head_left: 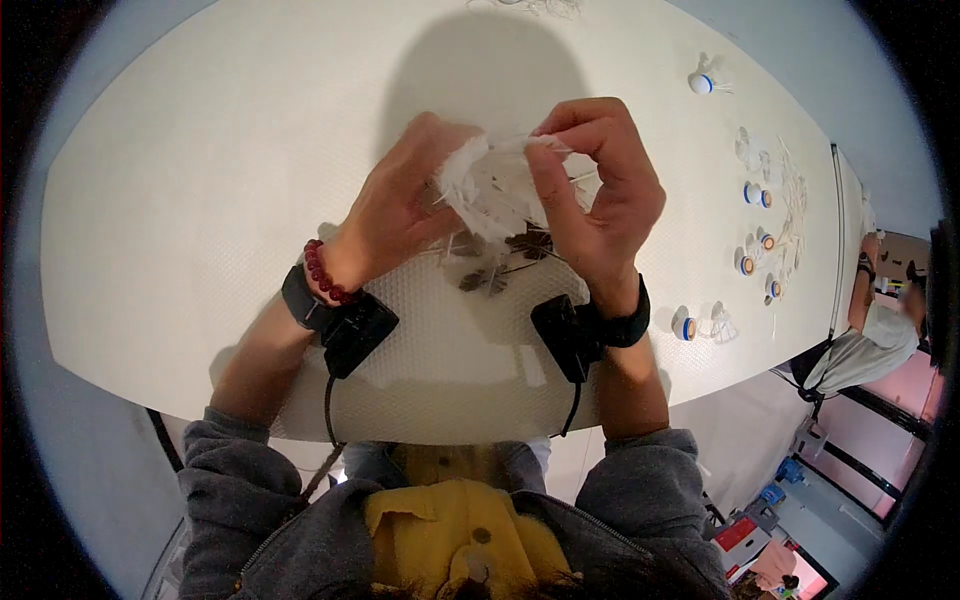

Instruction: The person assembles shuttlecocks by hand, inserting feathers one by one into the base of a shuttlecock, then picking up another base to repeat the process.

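Note:
My left hand [400, 200] is closed around a bunch of white feathers [465, 190], which fan out between my two hands above the table. Thumb and fingers of my right hand [605, 185] pinch the thin end of a white feather at the bunch's upper right. Below the bunch, on the table, lie dark brown pieces [530, 241] and thin stalks, partly covered by the feathers and too unclear to name further. Both wrists carry black strapped devices, and a dark red bead bracelet [328, 275] circles my left wrist.
Several shuttlecock heads with blue bands [767, 242] lie on the right of the pale table [200, 200], beside scattered feather stalks [793, 205]. A white shuttlecock head [702, 84] with feathers sits far right. Beyond the right edge, another person's arm [862, 285] shows.

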Action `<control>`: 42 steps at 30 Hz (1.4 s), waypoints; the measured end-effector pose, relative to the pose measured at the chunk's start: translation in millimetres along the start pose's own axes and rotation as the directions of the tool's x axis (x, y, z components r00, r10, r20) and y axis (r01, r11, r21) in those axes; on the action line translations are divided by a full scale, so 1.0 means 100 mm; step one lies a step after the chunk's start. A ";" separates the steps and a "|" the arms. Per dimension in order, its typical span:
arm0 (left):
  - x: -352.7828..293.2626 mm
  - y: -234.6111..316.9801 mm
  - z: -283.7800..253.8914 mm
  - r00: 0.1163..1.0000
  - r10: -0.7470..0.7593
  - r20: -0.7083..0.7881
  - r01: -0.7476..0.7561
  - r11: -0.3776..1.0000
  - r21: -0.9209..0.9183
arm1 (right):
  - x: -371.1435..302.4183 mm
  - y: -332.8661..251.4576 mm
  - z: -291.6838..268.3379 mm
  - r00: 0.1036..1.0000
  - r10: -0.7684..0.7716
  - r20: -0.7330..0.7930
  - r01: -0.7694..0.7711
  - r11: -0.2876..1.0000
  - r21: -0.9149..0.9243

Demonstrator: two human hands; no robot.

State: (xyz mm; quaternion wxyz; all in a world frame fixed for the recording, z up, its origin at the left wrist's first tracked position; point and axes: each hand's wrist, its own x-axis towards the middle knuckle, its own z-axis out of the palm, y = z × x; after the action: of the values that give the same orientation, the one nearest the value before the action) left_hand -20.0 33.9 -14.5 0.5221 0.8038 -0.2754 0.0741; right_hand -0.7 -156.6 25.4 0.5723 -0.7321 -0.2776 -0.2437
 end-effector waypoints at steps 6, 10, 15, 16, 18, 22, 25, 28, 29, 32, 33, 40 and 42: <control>-0.02 -0.01 0.01 0.994 -0.034 0.103 0.044 0.994 -0.098 | -0.01 0.00 0.02 0.993 0.032 0.114 -0.032 0.999 0.000; -0.06 -0.01 0.01 0.992 -0.045 0.121 0.069 0.978 -0.197 | -0.02 -0.01 0.03 0.995 0.040 0.095 -0.043 0.998 0.036; -0.14 0.02 0.02 0.967 -0.211 0.142 0.247 0.912 -0.326 | -0.03 0.00 0.05 0.997 0.066 0.035 -0.068 0.996 0.062; -0.14 0.02 0.02 0.976 -0.162 0.147 0.208 0.895 -0.394 | -0.03 0.01 0.05 0.997 0.067 0.045 -0.069 0.996 0.062; -0.13 0.02 0.01 0.982 -0.112 0.152 0.171 0.871 -0.461 | -0.03 -0.01 0.05 0.994 0.090 0.057 -0.093 0.994 0.061; -0.08 0.03 -0.02 0.980 -0.116 0.161 0.158 0.949 -0.275 | -0.01 -0.09 0.05 0.990 0.125 0.071 -0.130 0.989 0.065; -0.05 0.08 -0.03 0.989 -0.007 0.148 0.032 0.985 -0.170 | -0.01 -0.10 0.05 0.986 0.137 0.089 -0.144 0.987 0.066; -0.05 0.08 -0.05 0.985 -0.032 0.171 0.069 0.974 -0.215 | 0.01 -0.12 0.06 0.996 0.073 0.057 -0.072 0.997 -0.018; -0.06 0.08 -0.05 0.984 -0.028 0.175 0.066 0.974 -0.215 | 0.01 -0.14 0.07 0.996 0.073 0.057 -0.072 0.997 -0.017; -0.10 0.10 -0.01 0.962 -0.207 0.177 0.267 0.850 -0.454 | 0.01 -0.19 0.07 0.998 0.033 0.062 -0.028 0.996 -0.087; -0.11 0.09 0.00 0.946 -0.268 0.183 0.324 0.785 -0.527 | 0.01 -0.19 0.07 0.998 0.031 0.060 -0.025 0.994 -0.110; -0.16 -0.01 -0.01 0.941 -0.220 0.258 0.320 0.827 -0.462 | -0.02 -0.14 0.05 0.982 0.142 0.128 -0.136 0.989 -0.055; -0.16 -0.01 0.00 0.913 -0.306 0.269 0.407 0.684 -0.606 | -0.02 -0.14 0.05 0.980 0.148 0.129 -0.144 0.989 -0.046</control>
State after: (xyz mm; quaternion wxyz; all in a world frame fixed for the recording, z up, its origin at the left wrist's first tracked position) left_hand -33.1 40.3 -21.6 0.7505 0.6132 -0.1590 -0.1883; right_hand -11.7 -148.9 32.9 0.5556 -0.7753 -0.2560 -0.1570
